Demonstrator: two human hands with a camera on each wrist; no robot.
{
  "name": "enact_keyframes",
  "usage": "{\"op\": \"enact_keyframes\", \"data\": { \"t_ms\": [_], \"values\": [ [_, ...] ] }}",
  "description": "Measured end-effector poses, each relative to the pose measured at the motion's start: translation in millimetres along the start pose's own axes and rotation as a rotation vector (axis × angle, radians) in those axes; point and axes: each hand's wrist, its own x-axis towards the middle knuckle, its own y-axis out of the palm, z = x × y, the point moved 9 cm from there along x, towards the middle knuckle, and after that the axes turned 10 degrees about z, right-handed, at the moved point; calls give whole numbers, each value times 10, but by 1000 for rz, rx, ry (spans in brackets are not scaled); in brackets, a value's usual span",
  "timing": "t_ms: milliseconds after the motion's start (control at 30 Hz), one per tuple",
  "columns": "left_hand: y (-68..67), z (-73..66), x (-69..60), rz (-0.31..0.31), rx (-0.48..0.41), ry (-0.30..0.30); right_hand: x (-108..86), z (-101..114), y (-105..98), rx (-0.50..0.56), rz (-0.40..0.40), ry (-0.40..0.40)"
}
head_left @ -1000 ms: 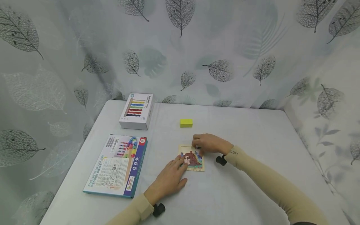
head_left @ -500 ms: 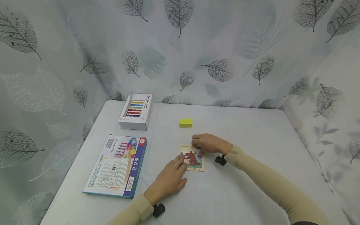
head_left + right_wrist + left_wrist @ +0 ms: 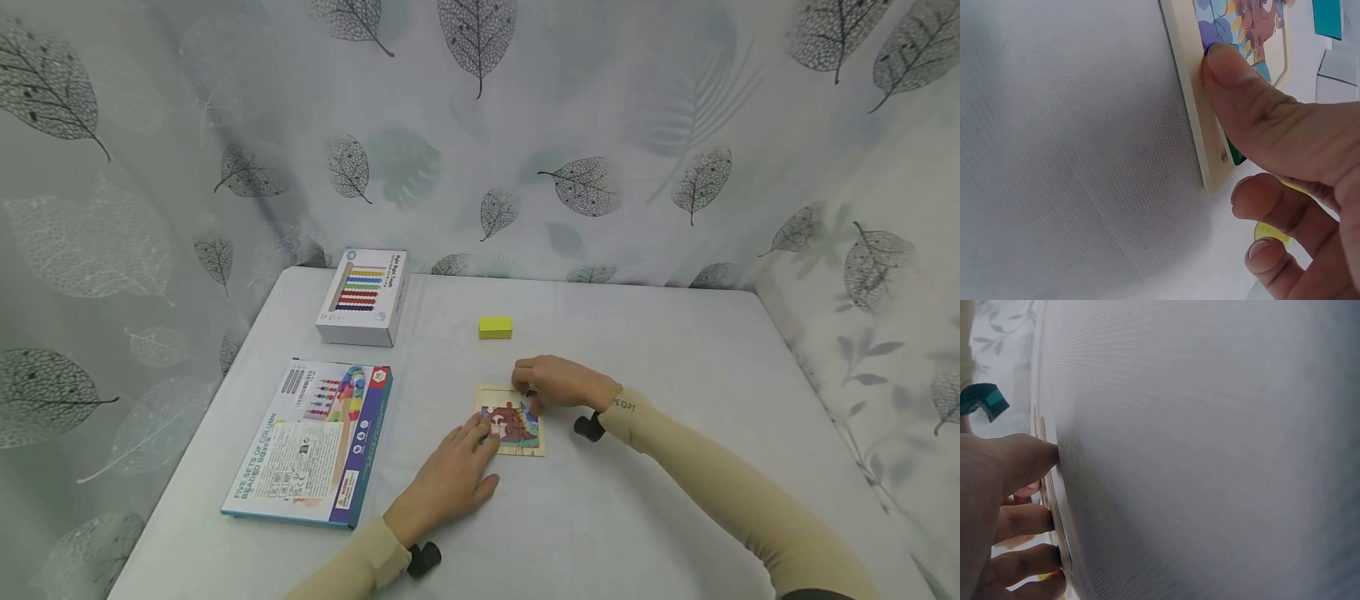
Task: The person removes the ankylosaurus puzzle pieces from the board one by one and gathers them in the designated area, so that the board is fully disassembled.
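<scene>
A small wooden picture puzzle with a brown figure lies flat on the table; blank wood shows inside its frame at the upper left. My left hand rests fingertips on its left edge, fingers nearly straight; the left wrist view shows them along the thin board. At the upper right corner, my right hand has curled fingers around a dark piece. In the right wrist view the thumb of that hand presses at the picture's edge, and a tilted green-edged piece shows beneath it, partly hidden.
A yellow block sits behind the puzzle. At the left, a flat bead-set box lies nearer, and a white box with an abacus picture stands farther back. Leaf-patterned cloth hangs behind the white table.
</scene>
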Motion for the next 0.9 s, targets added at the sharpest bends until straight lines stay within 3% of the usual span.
{"op": "enact_keyframes", "data": {
  "t_ms": [467, 733, 900],
  "values": [
    [-9, -3, -7, -25, 6, 20, -40, 39, -37, -17, -13, -22],
    [-11, -6, -9, -9, 3, 14, -52, 43, -72, -34, -17, -12],
    [0, -1, -4, -12, 2, 15, -79, 36, -89, -1, -9, -10]
  ]
}}
